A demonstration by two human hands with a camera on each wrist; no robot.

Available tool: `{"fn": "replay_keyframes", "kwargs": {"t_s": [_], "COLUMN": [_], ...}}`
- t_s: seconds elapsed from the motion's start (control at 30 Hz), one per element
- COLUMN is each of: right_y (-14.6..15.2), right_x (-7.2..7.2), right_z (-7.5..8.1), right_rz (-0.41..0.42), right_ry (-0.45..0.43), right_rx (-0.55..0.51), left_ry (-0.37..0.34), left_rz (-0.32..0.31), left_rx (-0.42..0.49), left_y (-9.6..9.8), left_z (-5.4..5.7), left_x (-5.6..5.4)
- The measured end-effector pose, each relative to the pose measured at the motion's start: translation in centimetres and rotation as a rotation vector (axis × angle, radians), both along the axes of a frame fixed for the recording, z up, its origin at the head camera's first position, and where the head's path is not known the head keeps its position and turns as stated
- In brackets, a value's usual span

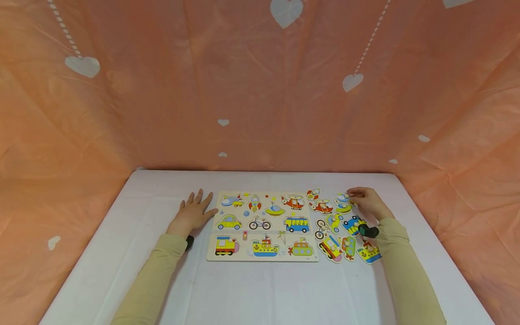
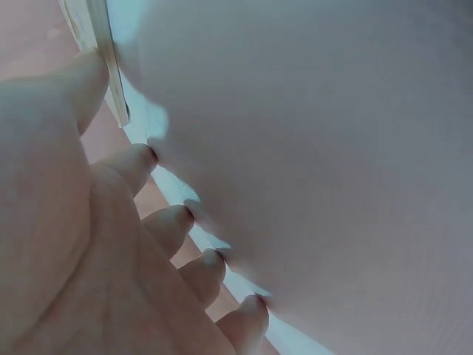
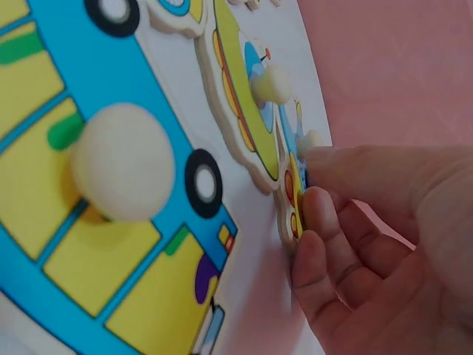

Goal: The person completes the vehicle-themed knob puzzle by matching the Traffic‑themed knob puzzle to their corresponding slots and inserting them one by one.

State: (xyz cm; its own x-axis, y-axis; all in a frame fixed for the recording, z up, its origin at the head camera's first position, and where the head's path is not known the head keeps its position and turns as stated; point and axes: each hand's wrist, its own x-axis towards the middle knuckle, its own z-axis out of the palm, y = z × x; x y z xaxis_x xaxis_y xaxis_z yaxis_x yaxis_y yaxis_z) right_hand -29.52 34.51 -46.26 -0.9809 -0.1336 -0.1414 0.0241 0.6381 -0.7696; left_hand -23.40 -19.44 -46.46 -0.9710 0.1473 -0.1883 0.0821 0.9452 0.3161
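Observation:
My left hand (image 1: pixel 192 214) lies palm down on the white table with its fingers spread. Its thumb touches the left edge of a wooden peg puzzle board (image 1: pixel 243 259) printed with vehicles. At the right of the board, my right hand (image 1: pixel 367 201) pinches an airplane puzzle piece (image 3: pixel 294 211) between thumb and fingers, at its edge beside the knob. Right beside that piece lies a flying saucer piece (image 3: pixel 240 96) with a round wooden knob. A blue and yellow bus piece (image 3: pixel 170 222) is nearest the right wrist camera.
Loose pieces lie right of the board: a rocket (image 1: pixel 313 194), a helicopter (image 1: pixel 321 207), a bicycle (image 1: pixel 321 230), a car (image 1: pixel 335 223), a train (image 1: pixel 331 249), a submarine (image 1: pixel 348 248) and a ship (image 1: pixel 370 253). A peach curtain (image 1: pixel 260 135) with white hearts surrounds the table.

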Motion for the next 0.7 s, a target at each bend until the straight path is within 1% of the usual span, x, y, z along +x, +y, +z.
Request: {"fn": "replay_keyframes", "kwargs": {"t_s": [0.23, 0.53, 0.7], "right_y": [-0.1, -0.29, -0.3], "right_x": [-0.08, -0.12, -0.3], "right_z": [0.09, 0.35, 0.57], "right_rz": [-0.004, -0.018, -0.021], "right_ry": [-0.044, -0.063, -0.056], "right_rx": [0.006, 0.03, 0.038], "left_ry": [0.002, -0.011, -0.008], "left_rz": [0.002, 0.012, 0.008], "left_rx": [-0.003, 0.006, 0.006], "left_y": [-0.11, -0.12, -0.1], "left_z": [-0.06, -0.12, -0.16], "left_x": [0.05, 0.07, -0.06]}}
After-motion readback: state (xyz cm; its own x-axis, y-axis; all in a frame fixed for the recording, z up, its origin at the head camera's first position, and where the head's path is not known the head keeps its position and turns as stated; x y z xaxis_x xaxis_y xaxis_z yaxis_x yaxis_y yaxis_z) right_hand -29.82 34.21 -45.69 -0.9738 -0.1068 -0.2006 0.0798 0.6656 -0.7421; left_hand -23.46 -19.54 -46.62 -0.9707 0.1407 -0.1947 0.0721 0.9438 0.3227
